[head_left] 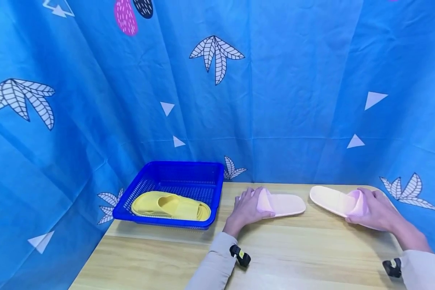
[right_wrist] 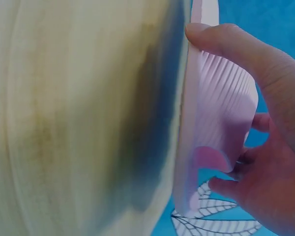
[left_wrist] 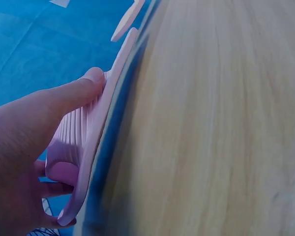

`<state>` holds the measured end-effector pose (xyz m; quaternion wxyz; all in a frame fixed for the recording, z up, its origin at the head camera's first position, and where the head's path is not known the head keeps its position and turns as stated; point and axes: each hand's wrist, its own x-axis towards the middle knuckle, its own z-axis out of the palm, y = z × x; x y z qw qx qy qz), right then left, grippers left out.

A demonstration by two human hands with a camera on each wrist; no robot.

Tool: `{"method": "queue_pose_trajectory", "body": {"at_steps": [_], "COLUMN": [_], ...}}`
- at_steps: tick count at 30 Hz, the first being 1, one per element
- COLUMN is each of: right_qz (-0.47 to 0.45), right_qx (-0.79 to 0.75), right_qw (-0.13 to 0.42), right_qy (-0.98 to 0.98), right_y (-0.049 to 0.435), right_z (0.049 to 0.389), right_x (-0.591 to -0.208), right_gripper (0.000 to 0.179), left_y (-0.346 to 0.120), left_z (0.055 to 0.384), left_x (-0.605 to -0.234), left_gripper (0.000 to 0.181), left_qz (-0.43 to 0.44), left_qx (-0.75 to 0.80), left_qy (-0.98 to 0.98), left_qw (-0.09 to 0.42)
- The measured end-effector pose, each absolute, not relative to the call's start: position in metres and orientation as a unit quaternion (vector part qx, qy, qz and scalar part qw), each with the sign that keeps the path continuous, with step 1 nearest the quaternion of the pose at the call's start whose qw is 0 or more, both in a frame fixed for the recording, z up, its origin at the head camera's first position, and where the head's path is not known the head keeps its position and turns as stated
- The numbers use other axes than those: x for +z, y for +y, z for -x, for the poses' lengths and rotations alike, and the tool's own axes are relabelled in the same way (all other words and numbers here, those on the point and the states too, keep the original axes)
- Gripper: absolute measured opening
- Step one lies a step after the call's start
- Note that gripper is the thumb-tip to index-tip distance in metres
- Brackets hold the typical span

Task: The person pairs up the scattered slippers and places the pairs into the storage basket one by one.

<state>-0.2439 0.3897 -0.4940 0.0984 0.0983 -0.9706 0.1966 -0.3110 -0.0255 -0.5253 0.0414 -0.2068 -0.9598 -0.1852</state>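
Note:
Two pale pink slippers lie apart toward the back of the table, toes pointing away from each other. My left hand [head_left: 243,210] grips the left slipper [head_left: 287,204] over its ribbed strap. In the left wrist view the thumb presses the near side of that slipper [left_wrist: 77,130], and the other fingers reach round the far side. On the right, my right hand [head_left: 378,212] holds the other slipper [head_left: 329,199] the same way. Its thumb lies on the sole's edge in the right wrist view, the fingers beyond the strap of this slipper [right_wrist: 226,103]. Both toes are partly hidden by the hands in the head view.
A blue plastic basket [head_left: 219,193] stands at the table's back left, with yellow slippers [head_left: 152,203] lying in it. The wooden table [head_left: 293,249] reaches a blue patterned curtain [head_left: 293,100] behind and at the sides.

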Motion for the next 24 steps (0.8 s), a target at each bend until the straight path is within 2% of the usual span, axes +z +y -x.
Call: {"method": "queue_pose_trajectory", "body": {"at_steps": [9, 17, 24], "right_qz": [-0.092, -0.08, -0.076], "right_qx": [0.226, 0.23, 0.221], "right_qw": [0.153, 0.21, 0.244], "right_qy": [-0.958, -0.947, -0.941], "right_y": [0.383, 0.379, 0.373], "right_z": [0.233, 0.224, 0.211], "right_x": [-0.475, -0.459, -0.447], "right_gripper": [0.111, 0.099, 0.103], "left_y": [-0.032, -0.037, -0.046], "left_z": [0.298, 0.282, 0.267], "left_x": [-0.507, -0.488, -0.472], "left_gripper": [0.104, 0.104, 0.109], "left_qz": [0.227, 0.249, 0.258], "left_qx": [-0.159, -0.149, -0.148], "left_qy": [-0.956, -0.945, -0.939], "left_qw": [0.094, 0.153, 0.175]}}
